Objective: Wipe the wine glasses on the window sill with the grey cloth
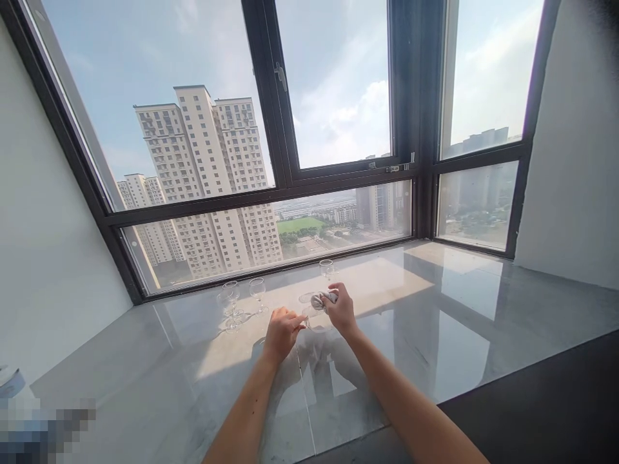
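Above the glossy tiled sill, my left hand [283, 333] is closed, with thumb and fingers pinching a clear wine glass [318, 320] that looks tilted. Its outline is faint against the bright tile. In my right hand [341, 309] a bunched greyish-white cloth [321, 300] is gripped close against the glass. Just beyond the right hand stands another wine glass [327, 268]. To the left of my left hand is an upright wine glass [257, 293], with more clear glasses [231, 299] grouped beside it.
The tiled sill [377, 386] reflects the light strongly and ends at a dark front edge on the right. Black-framed windows [338, 177] close it off behind, with white walls [570, 161] at both sides. A partly blurred pale object [12, 381] sits at the lower left.
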Demonstrator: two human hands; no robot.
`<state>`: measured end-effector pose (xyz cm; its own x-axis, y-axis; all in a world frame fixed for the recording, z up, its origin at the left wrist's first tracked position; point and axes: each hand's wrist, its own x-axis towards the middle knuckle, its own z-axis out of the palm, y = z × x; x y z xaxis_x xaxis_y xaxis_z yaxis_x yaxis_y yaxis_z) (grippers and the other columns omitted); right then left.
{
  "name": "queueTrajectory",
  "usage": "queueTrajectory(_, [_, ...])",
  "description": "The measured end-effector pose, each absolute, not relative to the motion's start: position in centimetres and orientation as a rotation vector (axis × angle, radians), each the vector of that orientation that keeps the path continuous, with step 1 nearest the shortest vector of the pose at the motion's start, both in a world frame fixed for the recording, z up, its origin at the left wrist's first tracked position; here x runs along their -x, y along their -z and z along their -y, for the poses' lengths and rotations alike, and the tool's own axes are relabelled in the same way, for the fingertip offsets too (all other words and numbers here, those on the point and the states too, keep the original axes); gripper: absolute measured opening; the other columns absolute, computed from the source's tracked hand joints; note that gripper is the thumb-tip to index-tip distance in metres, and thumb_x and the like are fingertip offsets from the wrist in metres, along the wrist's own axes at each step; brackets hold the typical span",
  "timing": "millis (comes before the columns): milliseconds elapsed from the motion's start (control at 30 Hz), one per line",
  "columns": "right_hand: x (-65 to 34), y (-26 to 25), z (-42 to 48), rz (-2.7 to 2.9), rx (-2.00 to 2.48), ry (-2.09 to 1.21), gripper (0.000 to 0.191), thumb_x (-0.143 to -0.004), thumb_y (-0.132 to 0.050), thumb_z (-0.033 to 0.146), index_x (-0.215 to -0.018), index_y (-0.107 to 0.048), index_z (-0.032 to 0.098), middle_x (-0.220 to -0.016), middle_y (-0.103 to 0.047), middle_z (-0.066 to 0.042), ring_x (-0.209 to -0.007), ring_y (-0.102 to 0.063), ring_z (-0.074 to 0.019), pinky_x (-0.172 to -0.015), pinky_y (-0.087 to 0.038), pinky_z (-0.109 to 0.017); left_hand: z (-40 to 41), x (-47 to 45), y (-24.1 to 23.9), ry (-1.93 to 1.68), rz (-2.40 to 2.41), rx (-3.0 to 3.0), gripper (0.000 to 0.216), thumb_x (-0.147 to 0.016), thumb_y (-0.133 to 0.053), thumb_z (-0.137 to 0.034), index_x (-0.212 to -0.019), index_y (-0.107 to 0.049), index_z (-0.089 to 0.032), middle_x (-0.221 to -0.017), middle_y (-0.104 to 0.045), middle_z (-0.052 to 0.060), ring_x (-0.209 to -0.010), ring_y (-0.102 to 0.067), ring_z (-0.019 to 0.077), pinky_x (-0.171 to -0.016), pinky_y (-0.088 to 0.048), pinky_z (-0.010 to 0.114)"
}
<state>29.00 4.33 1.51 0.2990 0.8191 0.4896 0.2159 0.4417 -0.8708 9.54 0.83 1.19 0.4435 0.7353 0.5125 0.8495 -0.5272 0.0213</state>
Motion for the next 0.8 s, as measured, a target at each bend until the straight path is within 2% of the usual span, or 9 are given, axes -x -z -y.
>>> queueTrajectory(133, [-29.5, -1.4, -4.7, 0.97, 1.092, -0.808, 0.044, -0.06, -0.069, 0.043, -0.094, -0.051, 0.021, -0.067, -0.059, 0.003, -0.056, -0.055, -0.0154, -0.051, -0.042, -0.026, -0.8, -9.6, -1.0, 0.862, 1.429, 2.46, 0.021, -0.093, -0.054, -0.031, -0.103, -0.072, -0.027, -0.079, -0.066, 0.004, -0.084, -0.055, 0.0206, -0.084, -0.038, 0.034])
queueTrajectory(233, [-29.3, -1.3, -4.4, 0.92, 1.08, -1.014, 0.049, -0.058, -0.072, 0.04, -0.098, -0.05, 0.021, -0.063, -0.056, 0.005, -0.048, -0.051, -0.0131, -0.044, -0.036, -0.023, -1.1, -9.5, -0.7, 1.062, 1.505, 2.403, 0.028, -0.097, -0.046, -0.035, -0.092, -0.071, -0.023, -0.074, -0.065, 0.004, -0.077, -0.056, 0.0192, -0.077, -0.038, 0.029])
queueTrajectory(333, [-28.7, -1.1, -4.0, 1.011, 1.038, -1.11, 0.049, -0.055, -0.075, 0.036, -0.096, -0.05, 0.021, -0.062, -0.057, 0.005, -0.049, -0.051, -0.0128, -0.044, -0.037, -0.023, -1.5, -9.3, -0.4, 1.126, 1.587, 2.362, 0.035, -0.097, -0.043, -0.034, -0.073, -0.066, -0.021, -0.066, -0.062, 0.003, -0.07, -0.055, 0.0182, -0.07, -0.037, 0.027])
queueTrajectory(467, [-27.9, -0.9, -3.5, 1.152, 0.967, -1.199, 0.049, -0.055, -0.077, 0.035, -0.094, -0.05, 0.021, -0.06, -0.056, 0.007, -0.05, -0.05, -0.0121, -0.045, -0.038, -0.022, -1.7, -9.0, -0.3, 1.093, 1.742, 2.263, 0.034, -0.095, -0.042, -0.028, -0.069, -0.062, -0.021, -0.069, -0.065, 0.005, -0.071, -0.056, 0.0186, -0.067, -0.035, 0.027])
queueTrajectory(667, [-28.1, -1.7, -3.2, 1.112, 0.82, -1.14, 0.051, -0.059, -0.078, 0.042, -0.097, -0.05, 0.022, -0.063, -0.055, 0.007, -0.049, -0.047, -0.0103, -0.045, -0.035, -0.021, -1.6, -8.5, -0.5, 0.915, 1.782, 2.207, 0.026, -0.091, -0.048, -0.025, -0.072, -0.065, -0.022, -0.074, -0.068, 0.006, -0.076, -0.058, 0.021, -0.071, -0.034, 0.031])
queueTrajectory(800, [-28.8, -2.0, -3.5, 1.016, 0.796, -1.041, 0.054, -0.059, -0.08, 0.046, -0.096, -0.049, 0.022, -0.067, -0.057, 0.005, -0.052, -0.049, -0.0105, -0.046, -0.038, -0.022, -1.4, -8.7, -0.4, 0.809, 1.654, 2.275, 0.021, -0.087, -0.054, -0.022, -0.07, -0.065, -0.023, -0.073, -0.065, 0.004, -0.081, -0.056, 0.022, -0.077, -0.034, 0.032])
